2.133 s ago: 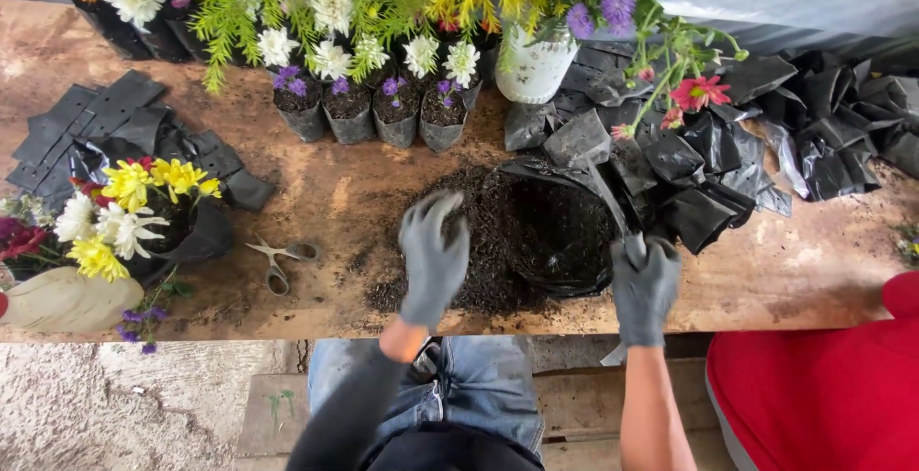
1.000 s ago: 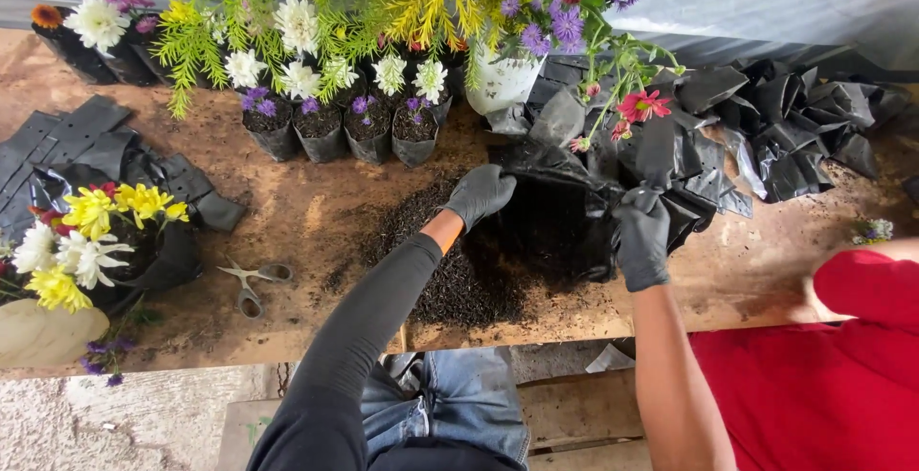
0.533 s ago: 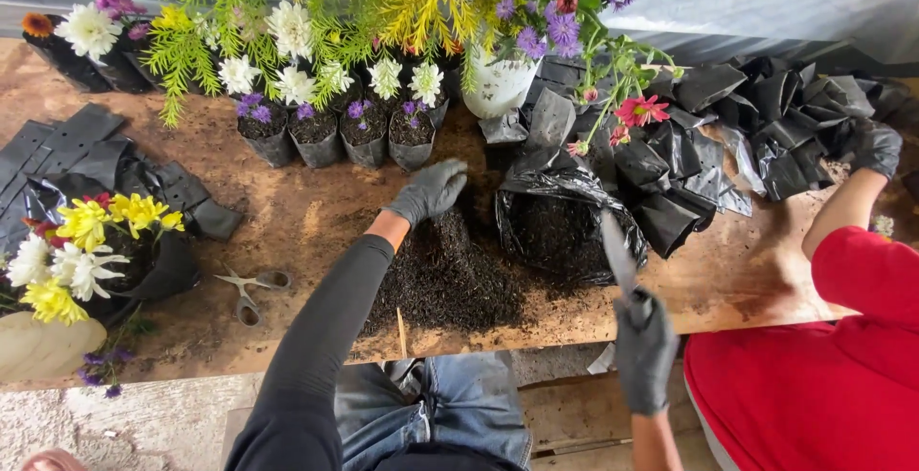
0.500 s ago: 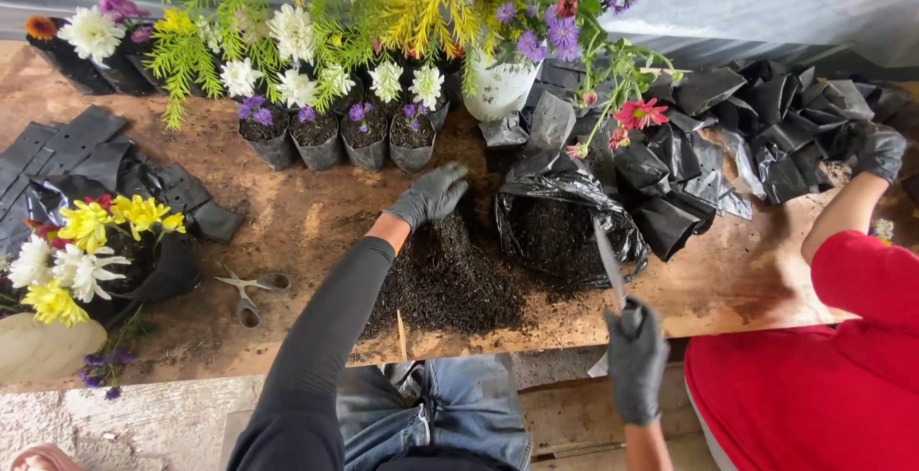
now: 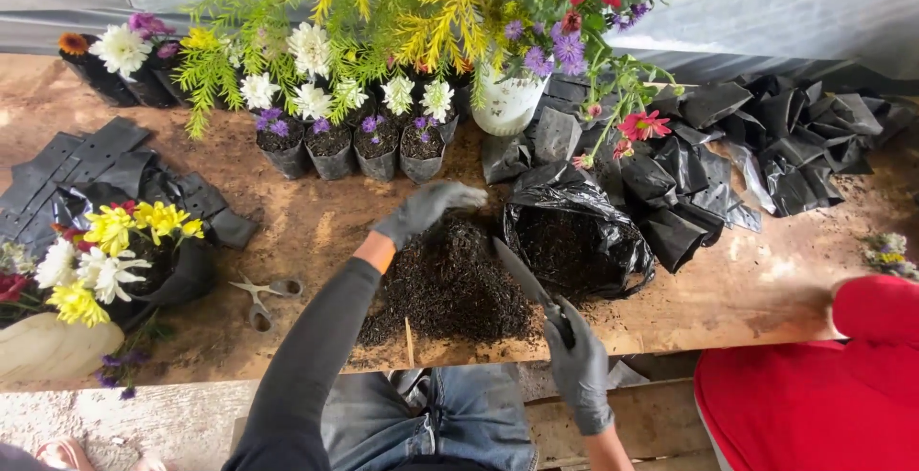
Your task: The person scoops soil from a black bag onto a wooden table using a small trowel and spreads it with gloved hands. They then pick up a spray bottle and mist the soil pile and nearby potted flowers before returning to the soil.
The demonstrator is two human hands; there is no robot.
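Observation:
A heap of dark soil (image 5: 452, 284) lies on the wooden table (image 5: 316, 222). My left hand (image 5: 426, 209), in a grey glove, reaches over the far edge of the heap with fingers spread and nothing in it. Near the table's front edge my gloved right hand (image 5: 574, 361) grips a trowel (image 5: 522, 275) whose dark blade points up-left over the soil. Just right of the heap sits an open black plastic bag of soil (image 5: 572, 241).
Small black pots with purple and white flowers (image 5: 354, 136) line the back, by a white vase (image 5: 507, 100). Empty black bags (image 5: 766, 145) pile at right, flat ones (image 5: 67, 169) at left. Scissors (image 5: 260, 297) lie near a yellow bouquet (image 5: 115, 251). A person in red (image 5: 814, 385) sits at right.
My left hand left the bag and settled over the heap's far edge. My right hand came back to the front edge and picked up the trowel. The other person's arm withdrew.

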